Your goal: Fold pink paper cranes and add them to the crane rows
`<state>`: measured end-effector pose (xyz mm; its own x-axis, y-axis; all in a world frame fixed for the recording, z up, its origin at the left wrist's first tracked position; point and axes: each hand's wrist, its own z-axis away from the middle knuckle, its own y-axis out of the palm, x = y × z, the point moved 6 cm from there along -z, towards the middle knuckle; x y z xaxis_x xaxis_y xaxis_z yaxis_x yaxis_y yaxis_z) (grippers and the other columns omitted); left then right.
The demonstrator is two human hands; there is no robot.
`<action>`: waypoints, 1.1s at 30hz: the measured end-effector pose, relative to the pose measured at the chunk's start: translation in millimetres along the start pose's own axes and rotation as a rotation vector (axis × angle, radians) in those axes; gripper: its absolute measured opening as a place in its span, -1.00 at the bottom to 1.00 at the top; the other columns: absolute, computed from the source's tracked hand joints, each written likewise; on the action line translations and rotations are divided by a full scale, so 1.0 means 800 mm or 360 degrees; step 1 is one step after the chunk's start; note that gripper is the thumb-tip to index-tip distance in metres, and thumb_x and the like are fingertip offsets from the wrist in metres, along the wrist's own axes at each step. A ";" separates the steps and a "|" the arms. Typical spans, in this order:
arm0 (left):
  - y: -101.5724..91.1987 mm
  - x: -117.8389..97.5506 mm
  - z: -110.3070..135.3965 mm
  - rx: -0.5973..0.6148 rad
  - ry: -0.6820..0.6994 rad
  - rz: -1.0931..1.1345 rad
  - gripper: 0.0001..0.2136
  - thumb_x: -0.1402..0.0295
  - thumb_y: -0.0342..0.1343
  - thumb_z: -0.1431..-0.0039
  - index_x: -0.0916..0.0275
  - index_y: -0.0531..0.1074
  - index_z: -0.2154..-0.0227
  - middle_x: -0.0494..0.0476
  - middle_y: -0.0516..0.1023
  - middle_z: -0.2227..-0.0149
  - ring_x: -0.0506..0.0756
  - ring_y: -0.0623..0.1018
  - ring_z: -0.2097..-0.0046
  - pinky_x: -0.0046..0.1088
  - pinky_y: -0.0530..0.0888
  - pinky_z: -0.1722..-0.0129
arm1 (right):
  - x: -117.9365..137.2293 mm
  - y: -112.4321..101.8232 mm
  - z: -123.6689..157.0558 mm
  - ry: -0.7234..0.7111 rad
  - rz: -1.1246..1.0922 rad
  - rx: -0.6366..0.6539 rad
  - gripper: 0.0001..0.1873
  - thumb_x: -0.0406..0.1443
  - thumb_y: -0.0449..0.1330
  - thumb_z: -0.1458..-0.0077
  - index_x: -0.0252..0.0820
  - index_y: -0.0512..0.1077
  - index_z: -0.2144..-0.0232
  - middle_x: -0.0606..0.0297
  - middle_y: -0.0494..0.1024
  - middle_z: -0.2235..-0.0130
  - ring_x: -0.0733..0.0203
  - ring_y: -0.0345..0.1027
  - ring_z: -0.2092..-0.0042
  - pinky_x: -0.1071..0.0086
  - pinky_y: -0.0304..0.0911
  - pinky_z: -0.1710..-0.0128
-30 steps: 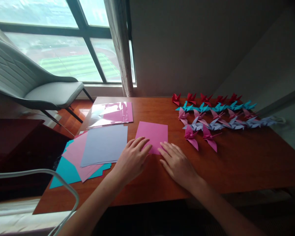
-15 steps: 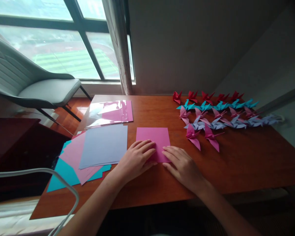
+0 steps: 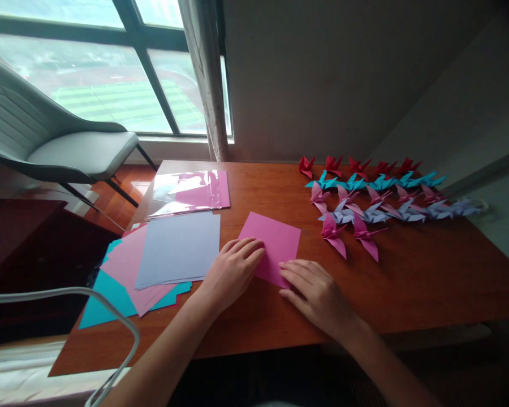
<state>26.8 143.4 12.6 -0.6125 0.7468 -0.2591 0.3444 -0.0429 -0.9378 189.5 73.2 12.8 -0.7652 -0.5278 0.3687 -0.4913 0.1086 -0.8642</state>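
A square sheet of magenta origami paper lies flat on the wooden table, turned at an angle to me. On its left edge rest the outstretched fingers of my left hand, covering that corner. My right hand touches the lower right part of the sheet with its fingertips, fingers extended and thumb apart. Neither hand grips the paper. To the right, beyond my right hand, stand two magenta paper cranes, the nearer one with its wing pointing toward me.
Left of my hands lies a pile of pale lavender sheets over pink sheets and turquoise sheets. Behind it is a clear plastic packet. Rows of red, turquoise, pink and lavender cranes fill the back right. A white cable loops at lower left.
The magenta sheet has rotated clockwise, from square-on to a slanted position. Both hands have stayed on it, with my right hand slightly lower.
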 end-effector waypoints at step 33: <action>-0.017 -0.011 0.002 0.0028 0.0115 0.0433 -0.79 0.39 -0.01 -0.38 0.17 0.52 0.10 0.14 0.63 0.00 0.13 0.58 -0.07 -0.25 0.46 -0.07 | -0.013 -0.027 -0.041 0.0551 -0.0861 -0.0368 -0.72 -0.09 0.17 -0.29 -0.11 0.54 0.34 0.25 0.67 0.28 0.12 0.57 0.21 0.34 0.44 0.23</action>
<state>26.0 136.4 27.5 -0.4467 0.7516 -0.4853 0.4764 -0.2594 -0.8401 194.6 103.8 38.6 -0.4567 -0.2625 0.8500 -0.8891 0.1027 -0.4461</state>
